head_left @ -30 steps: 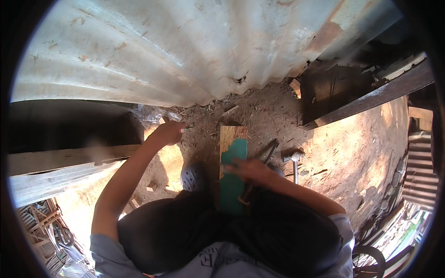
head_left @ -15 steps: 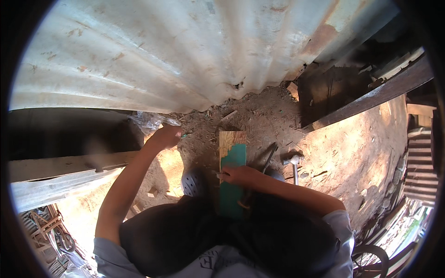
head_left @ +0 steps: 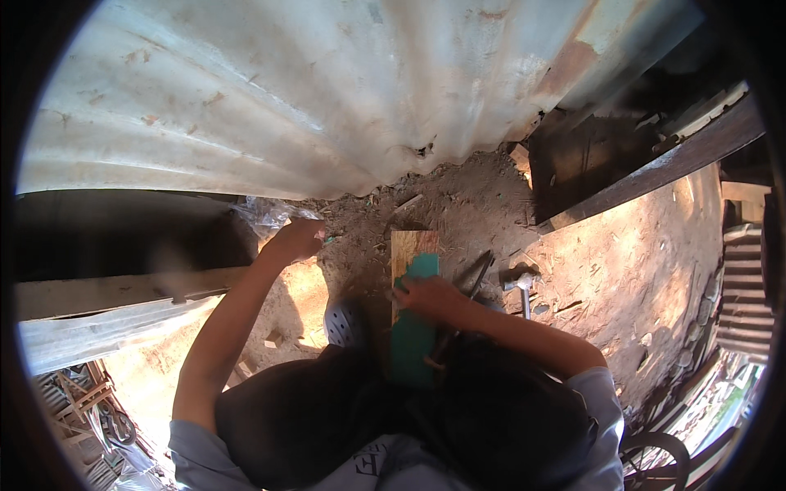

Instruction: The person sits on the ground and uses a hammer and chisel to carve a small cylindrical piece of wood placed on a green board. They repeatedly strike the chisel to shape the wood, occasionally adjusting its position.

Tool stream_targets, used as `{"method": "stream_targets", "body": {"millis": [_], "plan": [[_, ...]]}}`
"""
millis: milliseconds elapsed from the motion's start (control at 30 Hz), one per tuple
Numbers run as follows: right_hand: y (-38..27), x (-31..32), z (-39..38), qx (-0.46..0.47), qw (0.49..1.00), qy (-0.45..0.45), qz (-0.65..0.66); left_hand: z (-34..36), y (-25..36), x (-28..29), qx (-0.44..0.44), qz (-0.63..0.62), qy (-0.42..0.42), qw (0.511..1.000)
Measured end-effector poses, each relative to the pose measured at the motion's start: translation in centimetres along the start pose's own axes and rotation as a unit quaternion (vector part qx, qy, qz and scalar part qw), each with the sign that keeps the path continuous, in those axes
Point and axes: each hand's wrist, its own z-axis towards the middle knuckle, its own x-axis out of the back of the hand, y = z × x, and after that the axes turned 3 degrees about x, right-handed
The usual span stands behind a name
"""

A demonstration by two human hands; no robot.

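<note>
A wooden board with a patchy turquoise coating over its bare grain lies upright in view between my knees. My right hand is on its upper middle, fingers curled toward the left edge; what they hold is hidden. My left hand is closed beside crumpled clear plastic, with a small greenish thing at its fingertips that I cannot make out. A dark bar-like tool lies right of the board, and a hammer lies on the dirt farther right.
A corrugated metal sheet spans the top over the dirt ground. A dark wooden beam slants at the right, with a dark recess and ledge at the left. My sandal is left of the board; a wheel shows lower right.
My right hand was blurred over the board with fingers spread; it has since closed and shifted slightly up the board. My left hand has moved slightly down and left.
</note>
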Motion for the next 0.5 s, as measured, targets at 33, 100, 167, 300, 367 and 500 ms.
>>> {"method": "stream_targets", "body": {"millis": [33,100,167,300,367,500], "plan": [[1.4,-0.8,0.0,-0.035,0.998,0.044,-0.039,0.1,0.4,0.2,0.000,0.001,-0.006,1.000],[5.3,-0.3,0.1,-0.116,0.984,0.107,-0.080,-0.1,1.2,0.6,0.007,0.002,-0.009,1.000],[7.3,2.0,0.3,-0.184,0.967,0.172,-0.045,-0.6,1.7,1.0,0.020,0.002,-0.004,1.000],[6.4,3.8,0.6,-0.261,0.928,0.249,0.090,0.2,0.3,-0.1,-0.038,-0.023,0.029,0.999],[5.5,3.5,0.4,-0.278,0.923,0.233,0.129,0.4,1.1,-0.4,-0.069,-0.059,0.051,0.995],[5.0,1.5,-0.2,-0.237,0.915,0.256,0.203,1.6,4.3,-2.7,-0.154,-0.111,0.080,0.979]]}}
